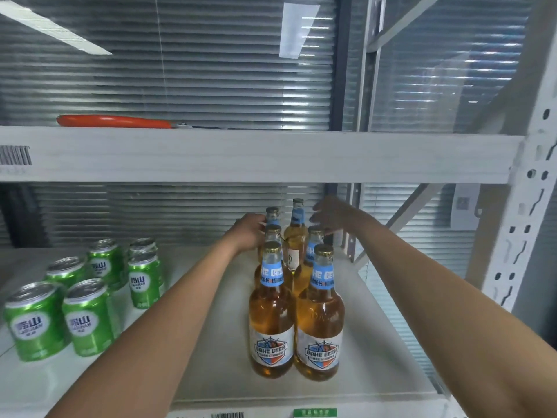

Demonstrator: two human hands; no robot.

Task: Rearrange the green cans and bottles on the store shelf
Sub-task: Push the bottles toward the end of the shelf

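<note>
Several amber beer bottles point(271, 315) with blue neck labels stand in two rows on the white shelf point(217, 342). My left hand point(248, 233) reaches to the back of the left row and wraps around a rear bottle point(272, 214). My right hand point(327, 215) hovers with fingers spread beside the tallest rear bottle point(297, 224), not clearly touching it. Several green cans point(87, 318) stand in a group at the left of the same shelf.
The upper shelf beam point(256, 155) hangs low above the bottle tops, with an orange-handled tool point(114, 121) lying on it. A perforated upright post point(524, 206) bounds the right side. Slatted blinds sit behind the shelf.
</note>
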